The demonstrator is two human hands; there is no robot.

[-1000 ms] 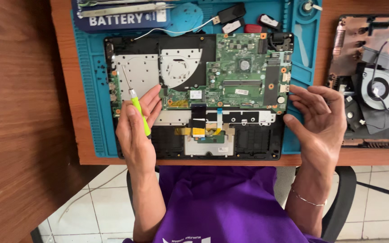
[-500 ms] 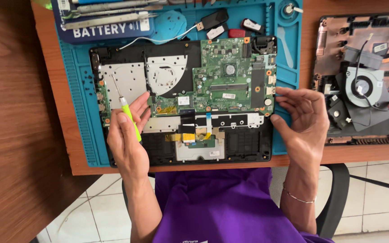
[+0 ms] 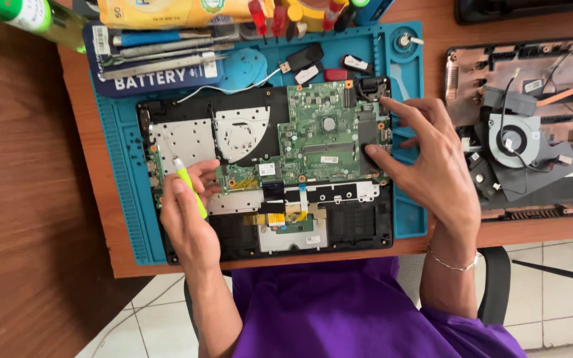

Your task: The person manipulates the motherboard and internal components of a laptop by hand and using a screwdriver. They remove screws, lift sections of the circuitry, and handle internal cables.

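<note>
An opened laptop base (image 3: pixel 359 229) lies on a blue repair mat (image 3: pixel 124 199), its green motherboard (image 3: pixel 323 136) exposed. My left hand (image 3: pixel 187 219) grips a small yellow-green screwdriver (image 3: pixel 188 185), tip pointing up over the silver plate at the laptop's left. My right hand (image 3: pixel 429 162) rests on the motherboard's right edge, thumb and forefinger spread and touching the board near the black hinge corner (image 3: pixel 373 89).
A removed bottom cover with a fan (image 3: pixel 515 139) lies to the right on the wooden desk (image 3: pixel 28 199). Tools, a battery box (image 3: pixel 160 76), red-handled screwdrivers (image 3: pixel 266 16) and a green bottle (image 3: pixel 28 13) crowd the far edge.
My right hand moved from the laptop's right side up onto the motherboard's right edge. The view shifted, so the laptop sits lower in the picture. The left hand keeps the screwdriver.
</note>
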